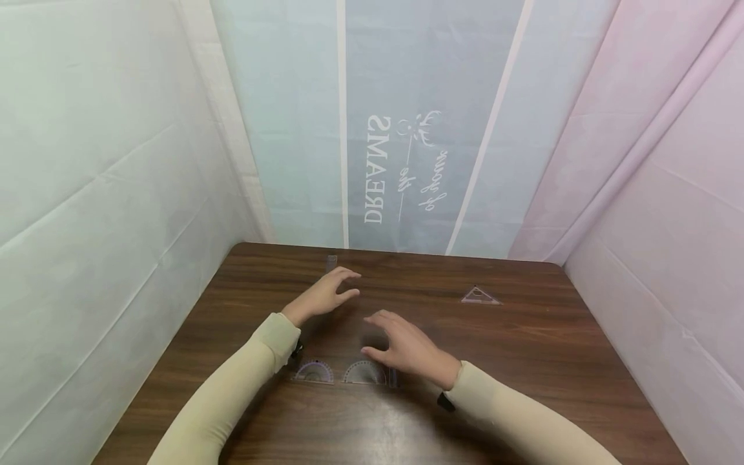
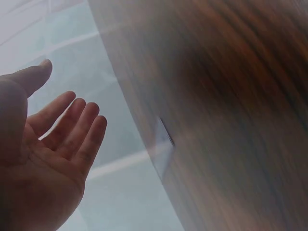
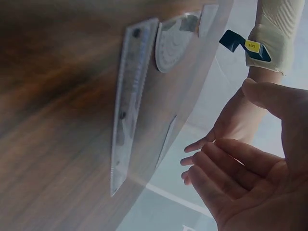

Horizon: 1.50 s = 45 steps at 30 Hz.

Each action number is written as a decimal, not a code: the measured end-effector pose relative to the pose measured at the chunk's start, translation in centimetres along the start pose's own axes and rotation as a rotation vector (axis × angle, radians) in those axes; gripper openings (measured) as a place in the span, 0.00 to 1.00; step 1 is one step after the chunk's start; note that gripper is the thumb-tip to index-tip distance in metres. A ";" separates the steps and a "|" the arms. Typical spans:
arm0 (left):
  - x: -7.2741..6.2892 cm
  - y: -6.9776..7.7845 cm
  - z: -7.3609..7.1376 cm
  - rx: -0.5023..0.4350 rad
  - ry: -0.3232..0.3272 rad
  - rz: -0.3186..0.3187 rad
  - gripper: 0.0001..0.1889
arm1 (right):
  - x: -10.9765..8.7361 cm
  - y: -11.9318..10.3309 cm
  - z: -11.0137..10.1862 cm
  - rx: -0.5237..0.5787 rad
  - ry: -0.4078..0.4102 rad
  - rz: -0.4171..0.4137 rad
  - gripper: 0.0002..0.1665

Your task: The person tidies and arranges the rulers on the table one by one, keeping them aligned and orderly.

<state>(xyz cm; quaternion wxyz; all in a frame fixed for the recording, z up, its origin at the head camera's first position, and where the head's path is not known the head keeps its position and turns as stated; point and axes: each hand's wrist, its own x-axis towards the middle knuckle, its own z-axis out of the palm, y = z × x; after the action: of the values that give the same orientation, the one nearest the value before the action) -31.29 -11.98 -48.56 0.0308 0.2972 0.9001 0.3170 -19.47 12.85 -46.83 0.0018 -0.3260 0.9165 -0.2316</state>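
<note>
My left hand (image 1: 325, 294) hovers over the back left of the table, thumb apart from the fingers, holding nothing. Just behind it lies a small clear ruler (image 1: 331, 260), partly covered by the hand in the head view. My right hand (image 1: 407, 345) is above the middle of the table, also holding nothing, its fingers slightly bent. Below it a clear ruler (image 3: 130, 101) lies flat, mostly hidden in the head view. Beside that ruler is a clear protractor (image 1: 364, 372), and left of it a second protractor (image 1: 314, 372) with purple markings.
A clear triangular set square (image 1: 480, 296) lies on the back right of the brown wooden table (image 1: 535, 361). Pale cloth panels stand along the left, right and back; the back cloth (image 1: 290, 129) bears white lettering.
</note>
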 end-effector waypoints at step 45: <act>4.0 -9.6 -3.1 0.004 -0.010 -0.309 0.33 | 12.7 2.2 3.0 0.073 -0.067 0.275 0.49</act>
<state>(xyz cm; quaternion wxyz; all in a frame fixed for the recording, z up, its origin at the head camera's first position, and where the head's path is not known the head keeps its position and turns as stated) -40.27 -17.49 -51.20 0.0831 0.1569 0.9355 0.3054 -30.38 5.47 -48.56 0.0758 -0.2046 0.9430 -0.2513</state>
